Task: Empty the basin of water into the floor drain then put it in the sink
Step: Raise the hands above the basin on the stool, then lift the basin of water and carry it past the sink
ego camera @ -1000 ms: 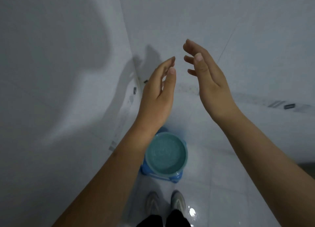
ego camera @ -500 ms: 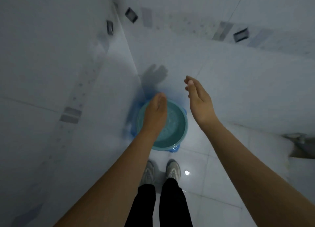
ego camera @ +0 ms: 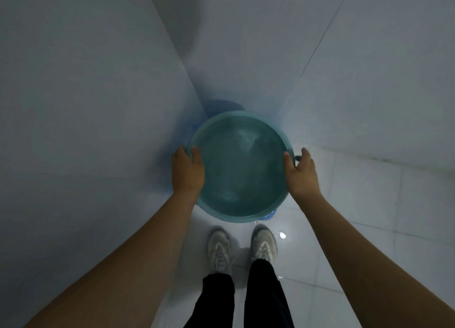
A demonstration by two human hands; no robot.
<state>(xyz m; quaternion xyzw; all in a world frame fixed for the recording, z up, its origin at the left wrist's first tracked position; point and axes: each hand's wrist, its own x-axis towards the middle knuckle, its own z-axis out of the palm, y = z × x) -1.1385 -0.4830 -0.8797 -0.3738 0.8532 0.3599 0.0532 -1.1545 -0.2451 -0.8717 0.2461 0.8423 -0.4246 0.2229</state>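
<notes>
A round teal basin (ego camera: 240,167) full of water stands in the corner of a tiled room, on top of a blue stool whose edge (ego camera: 268,215) peeks out beneath it. My left hand (ego camera: 187,171) grips the basin's left rim, thumb inside and fingers outside. At the right rim, my right hand (ego camera: 300,173) holds on the same way. The basin sits level. No floor drain or sink is in view.
White tiled walls (ego camera: 86,93) meet in a corner right behind the basin. The glossy white floor (ego camera: 357,241) is wet and reflects a light near my feet. My two shoes (ego camera: 242,247) stand just in front of the basin.
Both hands came down from chest height to the basin and closed on its rim, left then right. The view tilted down and closer to the basin.
</notes>
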